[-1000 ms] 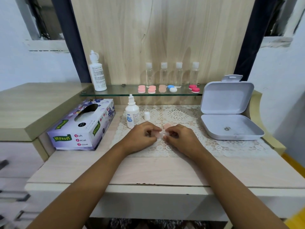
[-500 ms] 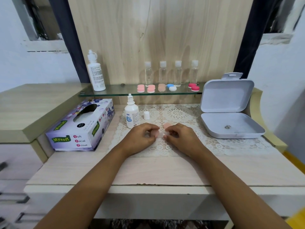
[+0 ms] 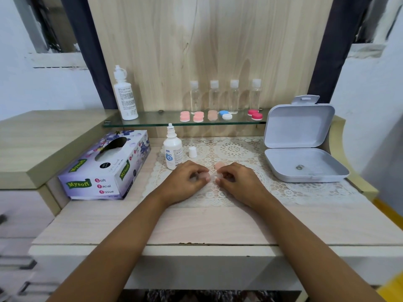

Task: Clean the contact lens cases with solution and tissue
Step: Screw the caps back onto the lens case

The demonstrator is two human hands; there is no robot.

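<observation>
Head view: left hand (image 3: 185, 182) and right hand (image 3: 238, 182) pinch lens case (image 3: 205, 176) ends (over lace mat (image 3: 283, 188))

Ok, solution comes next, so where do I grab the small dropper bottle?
Grip the small dropper bottle round its wide labelled body, not the thin open nozzle. It stands upright, so come in level from the front right: the tissue box sits to its left and the glass shelf overhangs behind. The left hand is nearest, once it lets go of the lens case.

Reaches forward and inward. Pinches a case (image 3: 205, 176) between left hand (image 3: 185, 182) and right hand (image 3: 237, 184), fingers curled, knuckles up.
</observation>
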